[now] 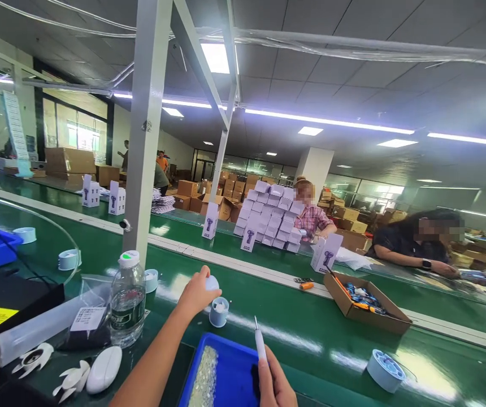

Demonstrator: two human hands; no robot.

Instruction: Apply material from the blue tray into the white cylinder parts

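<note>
My left hand (pixel 195 294) reaches out over the green conveyor belt (pixel 311 333) and is closed on a small pale blue round part (pixel 212 282). Just below it on the belt stands a pale blue cup-shaped housing (pixel 218 311). My right hand (pixel 274 381) is low in the view, gripping a thin white pen-like tool (pixel 260 341) with a metal tip pointing up. Under both hands lies a blue tray (pixel 230 376) with a strip of tiny pale bits (pixel 204 379).
A water bottle (pixel 127 299), white fan blades (pixel 33 357) and a white oval shell (pixel 104 368) lie at the left. More blue housings (pixel 385 369) sit on the belt. An open cardboard box (pixel 365 302), stacked white cartons (pixel 270 217) and two seated people (pixel 412 243) are beyond.
</note>
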